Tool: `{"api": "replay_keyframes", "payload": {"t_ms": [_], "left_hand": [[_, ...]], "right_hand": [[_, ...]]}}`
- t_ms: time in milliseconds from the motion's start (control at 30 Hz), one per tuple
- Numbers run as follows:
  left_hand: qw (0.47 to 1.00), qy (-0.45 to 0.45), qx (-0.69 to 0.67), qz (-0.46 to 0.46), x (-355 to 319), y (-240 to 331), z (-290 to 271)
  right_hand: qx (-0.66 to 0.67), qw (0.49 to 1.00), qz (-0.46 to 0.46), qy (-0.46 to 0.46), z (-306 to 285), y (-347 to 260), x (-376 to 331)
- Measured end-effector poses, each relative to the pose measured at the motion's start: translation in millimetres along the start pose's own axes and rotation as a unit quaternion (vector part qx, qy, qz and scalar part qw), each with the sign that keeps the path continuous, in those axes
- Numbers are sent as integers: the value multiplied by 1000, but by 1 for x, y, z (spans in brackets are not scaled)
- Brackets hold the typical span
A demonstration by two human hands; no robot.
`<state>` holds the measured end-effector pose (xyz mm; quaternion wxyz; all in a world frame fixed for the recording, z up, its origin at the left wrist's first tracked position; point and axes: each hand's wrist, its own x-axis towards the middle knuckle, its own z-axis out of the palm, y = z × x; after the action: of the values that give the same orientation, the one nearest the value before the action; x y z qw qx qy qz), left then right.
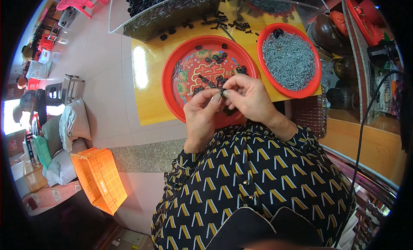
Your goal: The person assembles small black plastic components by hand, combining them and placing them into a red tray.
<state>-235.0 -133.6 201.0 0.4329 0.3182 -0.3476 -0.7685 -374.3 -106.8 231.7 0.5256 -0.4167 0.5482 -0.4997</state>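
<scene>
My left hand (200,113) and my right hand (253,99) meet over the near side of a round red tray (167,73). Both are closed, thumbs and fingertips pinching a small dark piece (222,92) between them; its exact kind is mostly hidden by the fingers. Several small black plastic parts (215,58) lie scattered on the tray's patterned bottom, some under my hands. To the right, a red oval tray (318,71) holds a heap of grey metal screws (287,63), with a black part at its far edge.
Two clear bins stand at the yellow table's (148,99) far side; the left bin (159,24) is full of black parts. Loose black pieces (241,26) lie before them. An orange crate (103,181) sits on the floor at left. A black cable (365,116) hangs at right.
</scene>
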Motion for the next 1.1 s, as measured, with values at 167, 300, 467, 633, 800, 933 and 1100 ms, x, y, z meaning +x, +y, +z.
{"api": "replay_keyframes", "payload": {"t_ms": [167,300,467,633,800,933,1100], "left_hand": [[977,58,187,87,8,30,-4],[859,8,470,201,35,52,-15],[737,-82,620,256,55,46,-1],[704,-198,631,259,53,22,20],[681,-206,655,254,55,-4,19],[701,-189,636,260,51,-4,18],[952,-48,302,31,30,13,13]], "right_hand": [[44,998,-1,42,-29,2,3],[87,994,-22,69,-49,6,5],[152,984,-18,95,-55,12,4],[150,984,-11,96,-54,19,0],[129,988,2,89,-52,17,-1],[143,986,-4,83,-52,20,-1],[147,987,13,60,-49,16,-1]]}}
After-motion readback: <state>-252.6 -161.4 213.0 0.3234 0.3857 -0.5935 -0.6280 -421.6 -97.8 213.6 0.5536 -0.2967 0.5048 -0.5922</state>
